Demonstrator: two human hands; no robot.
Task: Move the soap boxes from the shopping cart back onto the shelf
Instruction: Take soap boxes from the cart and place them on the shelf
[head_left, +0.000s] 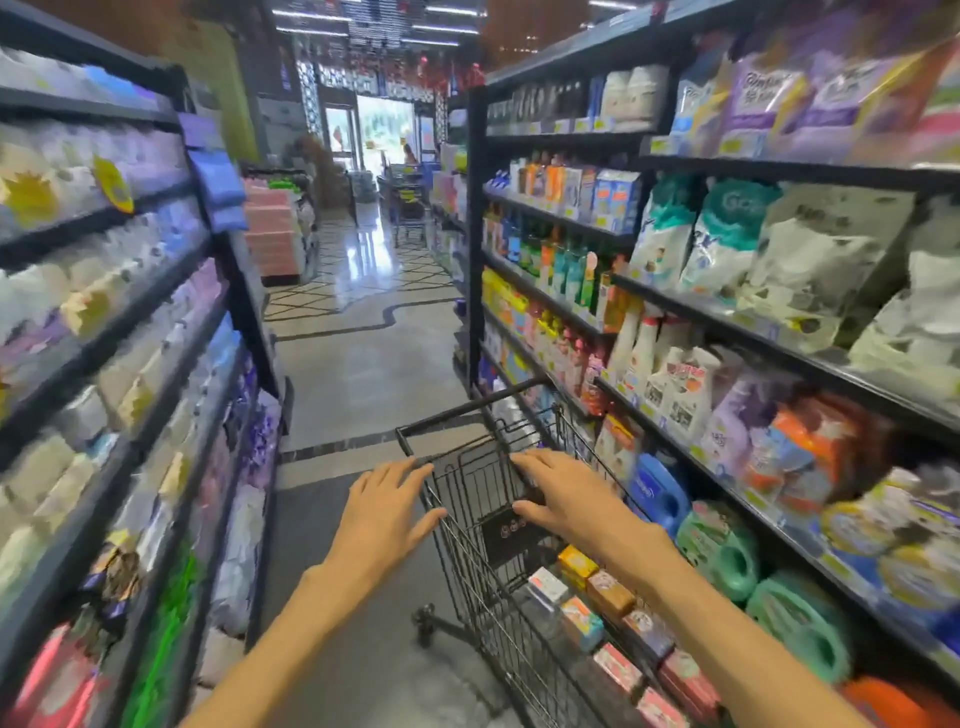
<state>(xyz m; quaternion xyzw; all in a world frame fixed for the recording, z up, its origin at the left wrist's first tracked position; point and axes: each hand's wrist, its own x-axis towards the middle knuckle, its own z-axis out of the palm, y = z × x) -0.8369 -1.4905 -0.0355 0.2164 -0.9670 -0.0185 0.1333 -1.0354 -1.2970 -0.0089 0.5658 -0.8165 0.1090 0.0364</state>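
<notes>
Under right forearm (675, 597), soap boxes (597, 597) partly hidden, shelves (130, 364) blurred

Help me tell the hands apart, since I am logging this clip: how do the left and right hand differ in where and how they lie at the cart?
The left hand lies over the shopping cart's left rim; the right hand reaches across above the basket. The left hand's fingers are spread; the right's lie closer together. Soap boxes lie below the right forearm, none below the left. Both hands are flat and hold nothing.
</notes>
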